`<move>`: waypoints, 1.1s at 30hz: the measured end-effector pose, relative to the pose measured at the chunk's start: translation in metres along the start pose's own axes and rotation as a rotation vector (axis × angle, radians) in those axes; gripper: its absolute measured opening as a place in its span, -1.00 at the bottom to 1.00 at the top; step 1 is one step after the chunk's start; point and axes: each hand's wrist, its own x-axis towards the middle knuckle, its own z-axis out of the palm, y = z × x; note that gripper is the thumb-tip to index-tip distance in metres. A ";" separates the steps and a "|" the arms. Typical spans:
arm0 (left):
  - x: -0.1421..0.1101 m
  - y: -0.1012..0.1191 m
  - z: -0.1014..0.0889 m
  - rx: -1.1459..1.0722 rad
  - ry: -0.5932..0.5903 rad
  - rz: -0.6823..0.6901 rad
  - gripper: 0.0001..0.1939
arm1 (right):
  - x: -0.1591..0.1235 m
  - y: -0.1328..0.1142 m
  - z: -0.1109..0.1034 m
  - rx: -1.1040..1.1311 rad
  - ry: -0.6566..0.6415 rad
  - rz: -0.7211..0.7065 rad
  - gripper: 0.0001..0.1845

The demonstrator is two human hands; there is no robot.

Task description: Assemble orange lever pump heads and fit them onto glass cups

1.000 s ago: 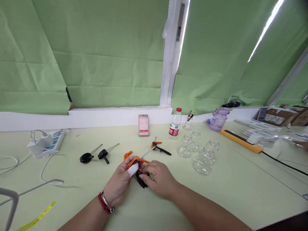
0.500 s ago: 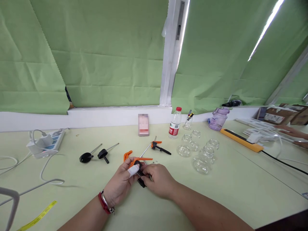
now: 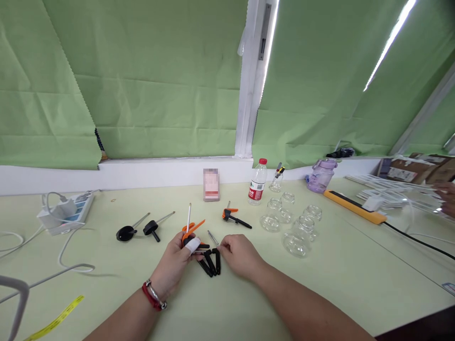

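My left hand [image 3: 175,259] is closed on an orange-and-black trigger head [image 3: 192,233] with a thin pale tube pointing up and away. My right hand [image 3: 241,253] has thumb and fingers pinched together at the near end of a small metal rod [image 3: 212,237]. Just below, between the hands, several slim black plastic pieces [image 3: 212,266] lie on the table. Another orange part, partly hidden, shows behind the held head. Farther off lies a second orange-and-black trigger head [image 3: 232,215] with a black handle.
Two black lids with metal stems [image 3: 152,227] lie to the left, near a power strip [image 3: 80,208]. Several glass jars [image 3: 296,241], a red-capped bottle [image 3: 256,184], a purple bottle [image 3: 322,176] and an orange power strip [image 3: 355,207] stand right. Another person's hand [image 3: 447,196] is at the right edge.
My hands have drawn apart. The trigger head in my left hand has turned, its tube now upright. The metal rod and black pieces have come into view by my right fingers.
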 end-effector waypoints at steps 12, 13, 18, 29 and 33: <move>0.002 -0.003 0.000 0.015 0.044 -0.030 -0.74 | 0.003 -0.001 0.006 -0.131 -0.227 0.275 -0.79; 0.003 -0.003 0.000 0.015 0.046 -0.031 -0.74 | 0.003 -0.001 0.005 -0.136 -0.234 0.278 -0.81; 0.004 -0.002 0.000 0.023 0.056 -0.033 -0.75 | 0.003 0.003 0.006 -0.135 -0.219 0.253 -0.90; 0.005 -0.004 -0.003 0.030 0.040 -0.022 -0.73 | 0.003 0.002 -0.003 -0.024 -0.110 0.037 -0.89; 0.004 -0.004 -0.003 0.008 0.012 -0.024 -0.73 | 0.003 0.000 -0.004 -0.014 -0.103 -0.032 -0.91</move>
